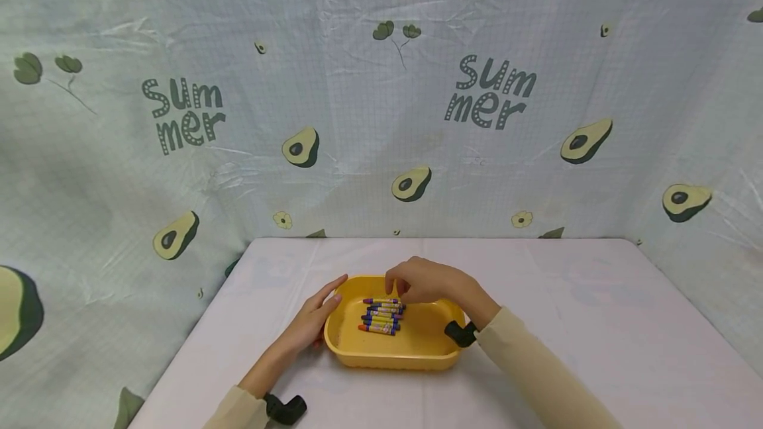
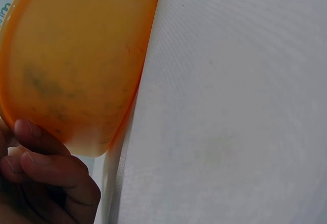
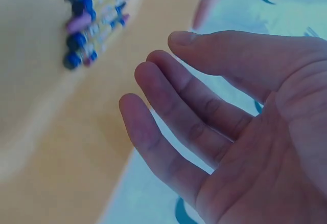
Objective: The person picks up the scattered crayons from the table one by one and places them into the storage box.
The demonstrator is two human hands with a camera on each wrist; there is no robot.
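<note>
A yellow plastic basin (image 1: 411,361) sits on the table in the head view. Several crayons (image 1: 379,320) in paper wrappers lie side by side in a rough column on its floor, left of the middle. My left hand (image 1: 308,322) holds the basin's left rim, thumb over the edge; in the left wrist view its curled fingers (image 2: 56,168) touch the basin's outer wall. Over the far part of the basin hovers my right hand (image 1: 424,281), just above the far end of the row. Its fingers (image 3: 168,101) are relaxed and hold nothing in the right wrist view.
Around the basin spreads a pale tablecloth (image 1: 572,323). A whitish sheet printed with avocados (image 1: 411,184) and lettering hangs behind and at both sides of the table. Each wrist wears a dark camera mount (image 1: 286,409).
</note>
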